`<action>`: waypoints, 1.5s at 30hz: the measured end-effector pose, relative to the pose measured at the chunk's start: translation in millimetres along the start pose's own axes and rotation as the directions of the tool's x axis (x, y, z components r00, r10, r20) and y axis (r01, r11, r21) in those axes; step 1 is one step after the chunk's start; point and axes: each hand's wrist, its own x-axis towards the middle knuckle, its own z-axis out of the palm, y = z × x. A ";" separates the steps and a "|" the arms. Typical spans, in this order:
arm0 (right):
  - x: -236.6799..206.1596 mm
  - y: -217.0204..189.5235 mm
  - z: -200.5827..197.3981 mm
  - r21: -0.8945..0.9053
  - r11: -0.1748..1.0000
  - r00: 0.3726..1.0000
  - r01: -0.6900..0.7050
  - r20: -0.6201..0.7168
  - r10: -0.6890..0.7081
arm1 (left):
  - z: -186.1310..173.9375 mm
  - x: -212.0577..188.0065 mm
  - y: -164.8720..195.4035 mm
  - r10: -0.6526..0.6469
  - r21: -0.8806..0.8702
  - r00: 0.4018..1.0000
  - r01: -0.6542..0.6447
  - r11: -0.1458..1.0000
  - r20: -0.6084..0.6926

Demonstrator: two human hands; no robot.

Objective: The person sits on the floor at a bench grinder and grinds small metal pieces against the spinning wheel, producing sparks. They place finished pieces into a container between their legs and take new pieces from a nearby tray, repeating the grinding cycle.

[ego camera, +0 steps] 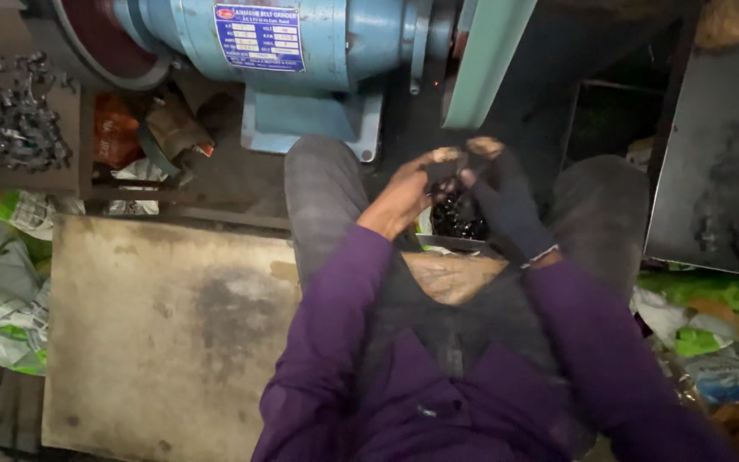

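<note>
My left hand [405, 195] is bare and comes out of a purple sleeve. My right hand [506, 198] wears a dark fingerless glove, so its fingertips show. The two hands meet between my knees, and their fingers pinch a small dark piece [443, 174] together. What the piece is stays too dark to tell. Directly under the hands lies a heap of small shiny dark parts [459, 219] in a container between my legs. A brown wrapped bundle [453, 275] rests on my lap below it.
A blue grinder motor [318, 43] with a pale green guard [485, 60] stands in front of my knees. Dark metal scraps [19, 124] are piled at the upper left. A worn flat board [164, 334] lies at my left, a dark metal tray [720, 162] at my right. Crumpled bags [712, 312] lie around.
</note>
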 end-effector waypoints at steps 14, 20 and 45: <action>36.4 41.3 10.1 0.458 0.880 0.934 -0.126 -0.244 0.260 | 45.7 -1.2 -24.6 0.261 -0.277 0.948 -0.205 0.939 0.182; 8.3 20.1 8.0 -0.236 0.972 0.999 -0.016 -0.050 0.005 | 38.7 -10.3 -15.0 0.259 0.108 0.966 -0.257 0.960 0.000; 19.8 34.0 14.1 0.068 0.989 0.969 0.130 -0.222 -0.112 | 17.2 11.2 -16.6 0.107 -0.140 0.988 -0.122 0.983 -0.113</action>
